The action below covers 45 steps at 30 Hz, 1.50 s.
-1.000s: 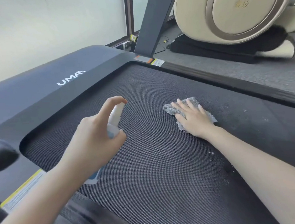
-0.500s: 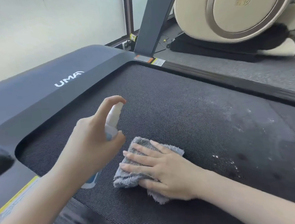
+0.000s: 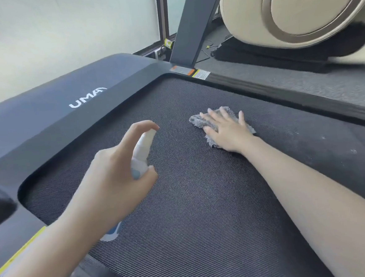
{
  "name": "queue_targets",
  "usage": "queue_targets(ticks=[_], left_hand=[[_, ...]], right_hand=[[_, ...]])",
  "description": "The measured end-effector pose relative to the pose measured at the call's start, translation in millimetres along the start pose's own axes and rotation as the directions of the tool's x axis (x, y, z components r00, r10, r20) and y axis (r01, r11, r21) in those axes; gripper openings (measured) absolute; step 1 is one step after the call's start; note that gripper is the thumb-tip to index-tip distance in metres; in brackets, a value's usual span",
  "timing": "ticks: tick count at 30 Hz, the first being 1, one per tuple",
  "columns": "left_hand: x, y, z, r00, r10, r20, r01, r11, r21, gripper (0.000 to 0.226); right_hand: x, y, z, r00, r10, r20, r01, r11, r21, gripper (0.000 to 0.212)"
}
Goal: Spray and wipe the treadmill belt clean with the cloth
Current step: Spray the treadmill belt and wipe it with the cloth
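Head view: the left hand (image 3: 106, 179) grips a spray bottle (image 3: 142, 151) above the treadmill belt (image 3: 204, 202), forefinger on its top. Farther up the belt, the right hand (image 3: 226, 130) presses flat on a grey cloth (image 3: 197, 120). A slanted post (image 3: 192, 24) and cream machine (image 3: 298, 9) stand beyond.

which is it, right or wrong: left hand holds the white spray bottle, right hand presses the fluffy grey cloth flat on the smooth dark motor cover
Partly wrong. The head view shows the right hand pressing the fluffy grey cloth flat on the textured black treadmill belt, not the smooth dark motor cover. The left hand does hold the white spray bottle.
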<state>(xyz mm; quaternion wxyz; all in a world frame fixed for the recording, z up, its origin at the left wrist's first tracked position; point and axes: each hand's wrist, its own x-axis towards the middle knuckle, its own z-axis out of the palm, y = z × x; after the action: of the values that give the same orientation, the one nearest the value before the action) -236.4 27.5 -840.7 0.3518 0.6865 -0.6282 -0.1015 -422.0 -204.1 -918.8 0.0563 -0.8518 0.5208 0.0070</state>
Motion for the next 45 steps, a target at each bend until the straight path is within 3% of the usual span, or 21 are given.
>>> queue_targets(ticks=[7, 13, 20, 25, 29, 39, 45], left_hand=[[4.7, -2.7, -2.5, 1.0, 0.015, -0.001, -0.015, 1.0, -0.007, 0.06], [3.8, 3.2, 2.3, 1.0, 0.019, 0.019, -0.018, 1.0, -0.014, 0.06], [5.4, 4.4, -1.6, 1.0, 0.001, 0.024, 0.0, 0.999, -0.033, 0.059], [9.8, 0.5, -6.0, 1.0, 0.011, 0.009, -0.011, 1.0, -0.009, 0.058], [11.9, -3.3, -9.3, 1.0, 0.017, 0.01, -0.017, 1.0, 0.0, 0.058], [16.2, -12.8, -6.1, 0.999, -0.037, -0.022, 0.037, 0.999, 0.016, 0.057], [16.1, -22.5, -8.5, 0.999, -0.037, -0.036, 0.038, 0.999, 0.038, 0.058]], right_hand=[[13.6, -11.9, 1.6, 0.994, 0.111, -0.013, -0.11, 0.992, 0.066, 0.05], [-26.6, -47.2, 7.7, 0.973, -0.232, -0.015, 0.232, 0.965, 0.119, 0.049], [-110.5, -97.2, 11.5, 0.775, -0.629, 0.054, 0.625, 0.777, 0.076, 0.049], [-132.2, -97.0, 10.5, 0.686, -0.725, 0.066, 0.717, 0.689, 0.107, 0.052], [-100.7, -94.6, 12.1, 0.739, -0.67, 0.07, 0.668, 0.742, 0.045, 0.05], [16.0, -87.6, 5.8, 0.954, -0.3, 0.005, 0.299, 0.954, 0.035, 0.052], [55.1, -66.3, 2.3, 0.998, -0.054, -0.008, 0.055, 0.998, 0.026, 0.052]])
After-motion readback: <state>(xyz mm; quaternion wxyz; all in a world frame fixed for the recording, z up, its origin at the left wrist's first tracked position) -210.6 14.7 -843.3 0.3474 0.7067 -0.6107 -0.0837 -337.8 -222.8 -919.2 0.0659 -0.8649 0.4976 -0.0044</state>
